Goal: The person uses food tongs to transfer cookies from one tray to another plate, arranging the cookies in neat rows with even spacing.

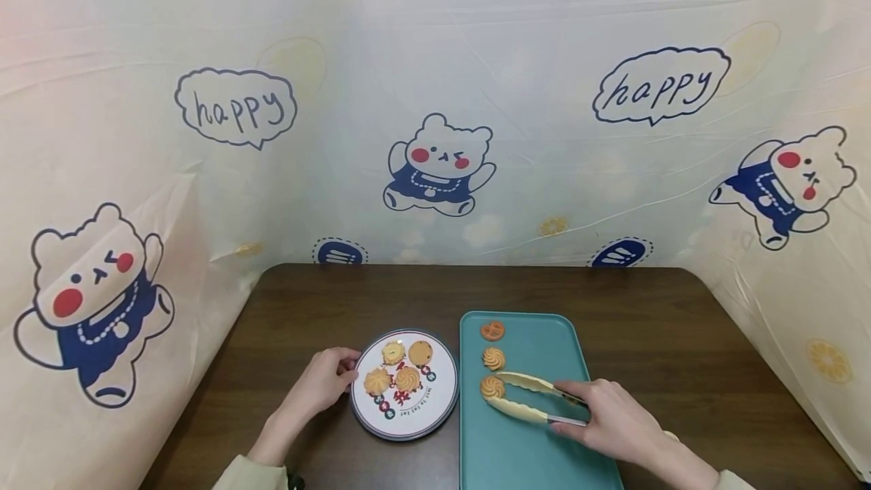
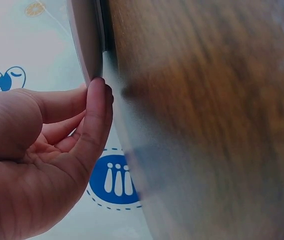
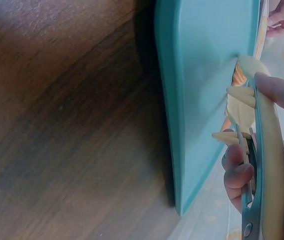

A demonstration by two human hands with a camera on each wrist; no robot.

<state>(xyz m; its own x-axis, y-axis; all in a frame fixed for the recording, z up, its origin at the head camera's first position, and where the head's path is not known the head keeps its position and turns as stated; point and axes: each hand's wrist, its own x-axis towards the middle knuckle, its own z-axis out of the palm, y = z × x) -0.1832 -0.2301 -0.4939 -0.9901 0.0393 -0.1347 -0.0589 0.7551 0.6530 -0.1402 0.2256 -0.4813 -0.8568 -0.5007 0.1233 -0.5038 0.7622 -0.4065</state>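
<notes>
Cream tongs [image 1: 520, 410] in the right grip [image 1: 615, 418] flank a cookie [image 1: 491, 386] (likely brittle; take its sides gently), left grip [image 1: 329, 379] pinching a plate [image 1: 444, 385].

On the pale, patterned hanging sheet [image 1: 381, 36] in front of you, you can read "happy" twice, in dark-blue handwritten lower-case letters: inside the left cloud-shaped, blue-outlined speech bubble [image 1: 236, 108] and inside the matching right speech bubble [image 1: 662, 87]. On the round white plate with dark rim lines [image 1: 408, 426], you see red characters [image 1: 401, 397], partly covered by a swirled golden-brown cookie [image 1: 408, 379]; you cannot make them out. The dark lettering [image 1: 415, 407] curving beside them is too small to read, as are the marks in the round red and green badges [image 1: 384, 407]. Your left wrist view shows a blue oval emblem [image 2: 114, 182] bearing white pin-like shapes.
</notes>
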